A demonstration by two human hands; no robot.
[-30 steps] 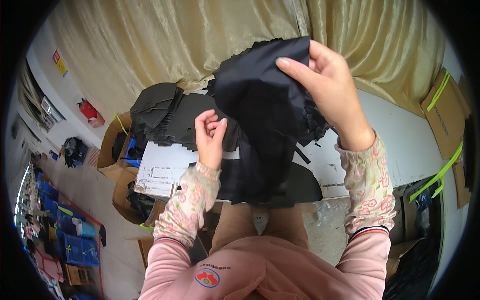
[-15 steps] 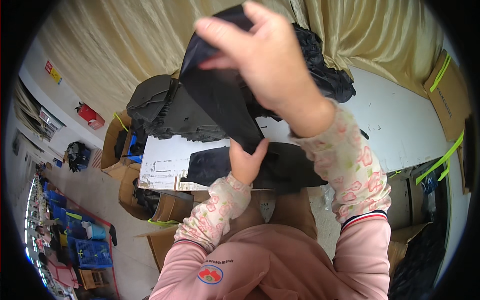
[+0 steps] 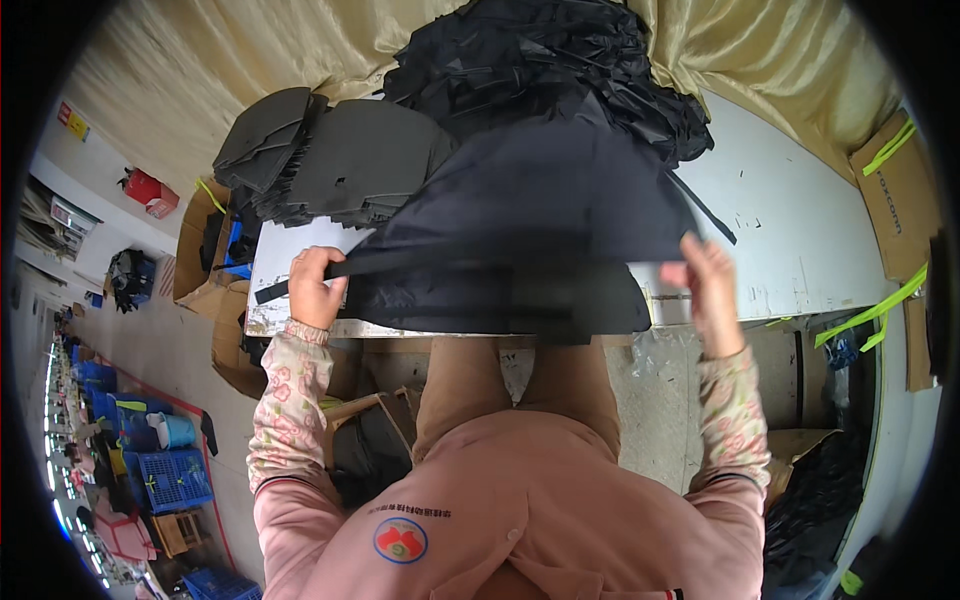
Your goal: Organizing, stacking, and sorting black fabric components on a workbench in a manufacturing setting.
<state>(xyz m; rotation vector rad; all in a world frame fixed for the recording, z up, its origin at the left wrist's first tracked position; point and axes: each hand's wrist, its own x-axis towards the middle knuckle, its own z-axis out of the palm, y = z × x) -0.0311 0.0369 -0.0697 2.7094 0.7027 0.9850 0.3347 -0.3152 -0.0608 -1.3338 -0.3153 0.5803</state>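
A black fabric piece [image 3: 560,190], wide and thin with narrow strips at its ends, is spread between my hands over the front of the white table [image 3: 800,240]. My left hand [image 3: 318,285] is closed on its left corner, where a short black strip [image 3: 271,291] sticks out past the fingers. At the opposite corner my right hand [image 3: 705,285], slightly blurred, pinches the edge. Another black piece [image 3: 420,300] lies beneath at the table's front edge. Behind rises a large heap of black fabric [image 3: 520,60]. Stacked dark grey curved panels [image 3: 370,150] sit at the back left.
Open cardboard boxes [image 3: 190,250] stand left of the table, and another cardboard box [image 3: 885,215] is at the far right. Gold curtains [image 3: 290,50] hang behind the table. Blue crates [image 3: 175,480] line the floor at lower left. Dark material [image 3: 820,500] is piled at lower right.
My right hand has come down from above the table and out to the right. My left hand has moved left. The black fabric, folded and lifted before, is now spread wide between them.
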